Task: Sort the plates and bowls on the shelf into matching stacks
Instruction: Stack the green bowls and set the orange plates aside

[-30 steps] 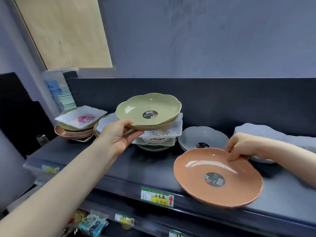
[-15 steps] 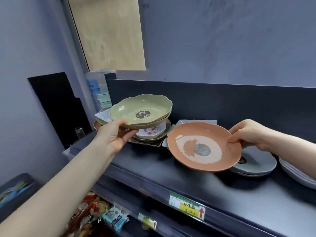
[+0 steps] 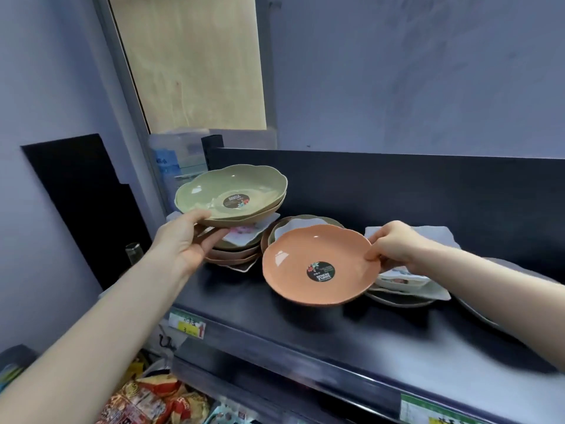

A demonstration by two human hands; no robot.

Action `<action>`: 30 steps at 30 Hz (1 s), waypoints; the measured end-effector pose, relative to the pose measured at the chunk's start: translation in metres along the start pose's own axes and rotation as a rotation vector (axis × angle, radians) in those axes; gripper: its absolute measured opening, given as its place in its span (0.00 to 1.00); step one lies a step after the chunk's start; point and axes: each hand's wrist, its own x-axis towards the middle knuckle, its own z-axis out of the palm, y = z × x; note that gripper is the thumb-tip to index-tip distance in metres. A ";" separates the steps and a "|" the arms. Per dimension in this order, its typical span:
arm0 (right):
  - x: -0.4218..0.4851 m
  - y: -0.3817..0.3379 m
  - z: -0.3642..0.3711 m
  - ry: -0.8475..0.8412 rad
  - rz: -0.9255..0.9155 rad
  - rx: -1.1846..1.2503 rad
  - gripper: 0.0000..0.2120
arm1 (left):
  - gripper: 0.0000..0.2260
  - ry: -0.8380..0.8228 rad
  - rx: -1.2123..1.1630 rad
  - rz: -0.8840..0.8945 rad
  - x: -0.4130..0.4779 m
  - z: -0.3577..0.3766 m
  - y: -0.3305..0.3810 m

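one glossy orange plate (image 3: 293,264), scalloped, black sticker (image 3: 320,271).

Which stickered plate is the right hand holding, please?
The orange plate, pinched at its rim by the right hand; the left hand holds the green plate.
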 end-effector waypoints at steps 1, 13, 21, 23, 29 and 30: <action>0.001 -0.004 0.014 -0.016 0.006 -0.005 0.07 | 0.15 -0.007 -0.004 0.005 0.008 -0.003 0.005; -0.001 -0.030 0.144 0.041 -0.026 -0.012 0.12 | 0.12 -0.138 0.035 -0.097 0.063 -0.024 0.021; 0.004 -0.033 0.131 0.098 -0.056 -0.002 0.11 | 0.05 -0.187 0.053 -0.161 0.074 -0.018 0.012; 0.011 -0.035 0.107 0.231 -0.089 -0.033 0.03 | 0.05 -0.207 0.059 -0.176 0.076 -0.015 0.011; 0.026 -0.023 0.055 0.454 -0.093 -0.565 0.05 | 0.04 -0.250 0.070 -0.198 0.082 -0.006 0.003; 0.028 -0.020 0.055 0.427 -0.057 -0.610 0.06 | 0.04 -0.252 0.072 -0.194 0.083 -0.005 0.002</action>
